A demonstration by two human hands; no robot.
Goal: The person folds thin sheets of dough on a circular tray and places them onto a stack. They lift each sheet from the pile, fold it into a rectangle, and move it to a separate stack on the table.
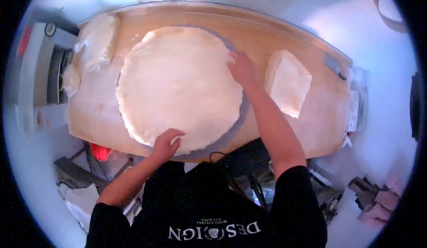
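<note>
A big round pale sheet (178, 83) is lying across the middle of the tabletop (320, 128), right in front of the person, with a grey round mat (224, 141) showing from beneath its edge. The right hand (235, 61) is meeting the sheet at its far right rim, so nearly all of the sheet is spreading out to that hand's left; its fingers are curling at the rim, though I cannot tell whether they are pinching it. The left hand (175, 140) is sitting over the near edge, with thumb and forefinger standing apart, and the sheet is stretching away beyond it. A stack of pale squarish sheets (289, 83) is lying just beside the right forearm, and a clear plastic-wrapped pale bundle (101, 39) is resting near the far left corner.
</note>
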